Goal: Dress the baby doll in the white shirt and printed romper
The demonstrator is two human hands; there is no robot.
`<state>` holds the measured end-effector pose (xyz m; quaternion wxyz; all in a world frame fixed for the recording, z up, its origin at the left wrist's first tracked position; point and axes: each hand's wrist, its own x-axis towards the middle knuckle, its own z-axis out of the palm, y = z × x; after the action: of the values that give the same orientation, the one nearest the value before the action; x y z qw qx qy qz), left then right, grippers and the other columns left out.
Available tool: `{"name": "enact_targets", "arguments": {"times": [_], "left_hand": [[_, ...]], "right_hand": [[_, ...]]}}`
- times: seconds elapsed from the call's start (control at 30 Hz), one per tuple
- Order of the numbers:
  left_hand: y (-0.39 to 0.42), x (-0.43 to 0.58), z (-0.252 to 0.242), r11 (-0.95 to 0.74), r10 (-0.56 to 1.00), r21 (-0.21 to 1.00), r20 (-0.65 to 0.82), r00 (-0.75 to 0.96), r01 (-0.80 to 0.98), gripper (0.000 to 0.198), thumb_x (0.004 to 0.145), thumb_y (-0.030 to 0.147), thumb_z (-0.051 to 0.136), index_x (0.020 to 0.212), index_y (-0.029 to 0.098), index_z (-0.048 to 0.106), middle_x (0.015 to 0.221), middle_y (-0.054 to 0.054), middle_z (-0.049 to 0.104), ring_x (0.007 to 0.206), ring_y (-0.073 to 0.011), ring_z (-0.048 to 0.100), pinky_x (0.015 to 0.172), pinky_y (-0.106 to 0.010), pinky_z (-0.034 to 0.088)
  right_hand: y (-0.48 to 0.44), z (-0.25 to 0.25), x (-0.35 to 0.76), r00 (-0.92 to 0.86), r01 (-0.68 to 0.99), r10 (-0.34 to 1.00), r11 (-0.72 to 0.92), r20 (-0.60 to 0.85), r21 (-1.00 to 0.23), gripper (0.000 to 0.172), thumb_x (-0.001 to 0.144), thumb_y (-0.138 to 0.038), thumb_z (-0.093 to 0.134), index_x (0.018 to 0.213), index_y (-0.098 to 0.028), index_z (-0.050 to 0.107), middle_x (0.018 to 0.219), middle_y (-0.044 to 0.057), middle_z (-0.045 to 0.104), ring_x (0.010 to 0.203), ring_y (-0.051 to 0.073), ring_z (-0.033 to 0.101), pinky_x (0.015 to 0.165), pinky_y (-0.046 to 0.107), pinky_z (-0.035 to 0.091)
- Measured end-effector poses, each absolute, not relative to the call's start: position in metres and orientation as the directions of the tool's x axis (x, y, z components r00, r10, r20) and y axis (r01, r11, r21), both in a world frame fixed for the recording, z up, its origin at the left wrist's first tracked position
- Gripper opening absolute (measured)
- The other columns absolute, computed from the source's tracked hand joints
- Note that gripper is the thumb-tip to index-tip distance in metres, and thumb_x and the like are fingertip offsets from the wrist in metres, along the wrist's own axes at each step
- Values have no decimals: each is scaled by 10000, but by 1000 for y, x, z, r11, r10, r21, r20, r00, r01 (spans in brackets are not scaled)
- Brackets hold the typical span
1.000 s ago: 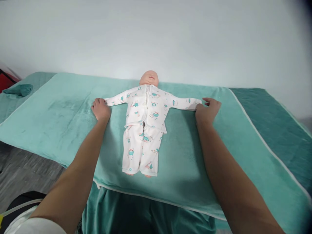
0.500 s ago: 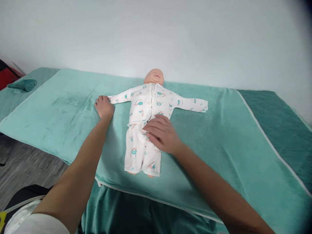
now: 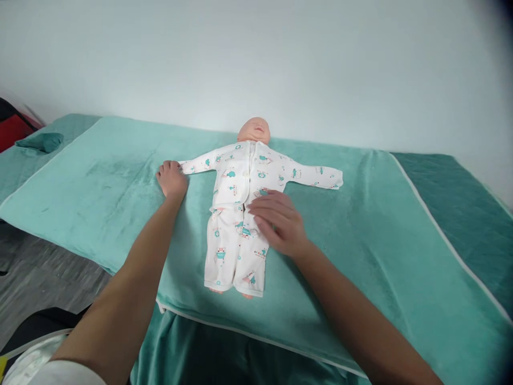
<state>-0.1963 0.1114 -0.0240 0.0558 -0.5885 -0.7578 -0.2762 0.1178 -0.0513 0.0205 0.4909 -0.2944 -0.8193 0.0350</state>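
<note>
No legible text. White printed top [image 3: 232,183]: tiny letter-like marks by a motif near the hem, too small to read. Matching trousers [image 3: 223,243]: similar marks on one leg, also unreadable.

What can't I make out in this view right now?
All in the head view:
Printed jacket: one lower front corner is hidden behind the right hand; whether they touch is unclear.
Sleeve by the left hand: its end is covered by that hand, so the grip is unclear.
Feet: mostly covered by the trousers.
Red object: cut off by the left edge.
</note>
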Motion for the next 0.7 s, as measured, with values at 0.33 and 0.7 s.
{"name": "enact_targets", "arguments": {"times": [0.33,0.7], "left_hand": [[105,-153,2,-169,729,742,537,-424,648,350,991,215,437,1257,173,660,1297,-121,653,1238,-210,620,1074,-332,495],[141,-34,72,-240,970,851,201,133,467,179,851,341,675,715,230,709,782,-30,754,744,-203,666,746,-344,492]], "right_hand": [[49,47,125,277,617,831,231,482,-753,152,894,-352,597,970,-226,637,1056,90,702,871,228,655,824,416,555],[113,59,107,257,701,920,34,296,-712,228,851,-396,623,689,-269,525,744,45,682,733,239,592,735,383,487]]}}
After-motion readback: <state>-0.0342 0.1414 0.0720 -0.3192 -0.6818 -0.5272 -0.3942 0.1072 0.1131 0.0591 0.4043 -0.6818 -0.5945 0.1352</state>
